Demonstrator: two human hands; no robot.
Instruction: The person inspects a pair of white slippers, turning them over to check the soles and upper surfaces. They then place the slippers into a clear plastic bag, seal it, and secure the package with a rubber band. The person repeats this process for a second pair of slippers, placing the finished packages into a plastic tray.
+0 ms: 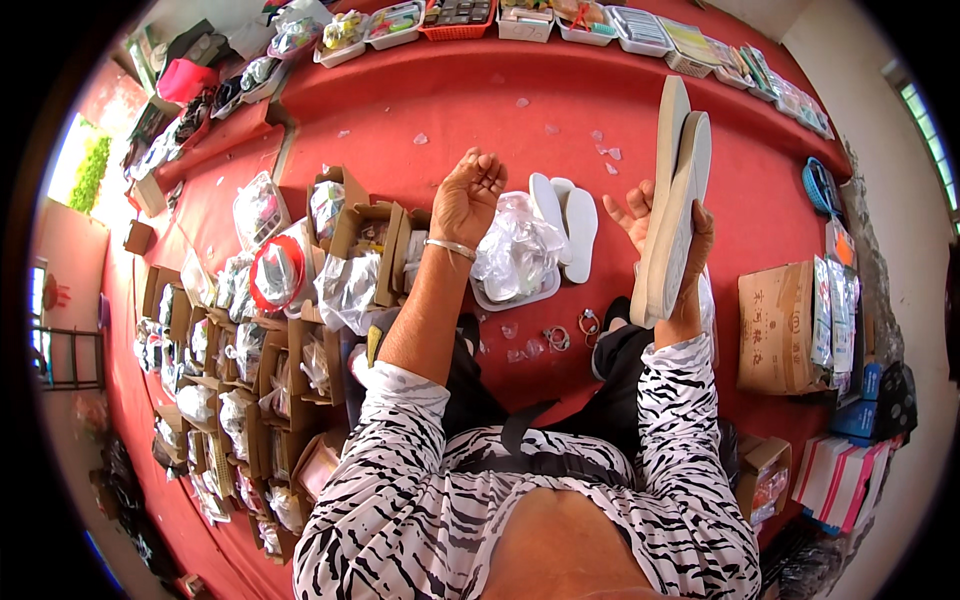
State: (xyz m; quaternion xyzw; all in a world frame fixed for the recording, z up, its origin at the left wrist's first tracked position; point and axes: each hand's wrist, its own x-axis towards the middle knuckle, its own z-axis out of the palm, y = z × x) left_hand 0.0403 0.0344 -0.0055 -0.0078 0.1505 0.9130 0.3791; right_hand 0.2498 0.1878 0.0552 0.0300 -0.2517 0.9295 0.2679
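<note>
Up in front of your right side, two beige soles [665,215] stand nearly upright, pressed flat against each other, one reaching a little higher than the other. Your right hand [692,285] has hold of them from below and behind, gripping near their lower part, with fingers showing to the left of the pair and more of the hand to the right. Your left hand [468,200] is raised with its fingers loosely curled, half open, and you have nothing visible in it; a bracelet [451,247] circles that wrist. Just beside it, to the right, a heap of clear bags [516,245] fills a white tray [520,303] on the red floor [390,120]. Right by the tray lie white soles [579,236], overlapping one another. Two small rings [557,338] rest near your feet, among plastic scraps. On your left you have many open boxes [362,228] packed with bagged goods, and a red-rimmed basket [278,273] among them. Well off to your right stands a brown carton [775,330], with a blue basket [821,187] farther back. Along the far step [400,72], filled trays stand in a row.
</note>
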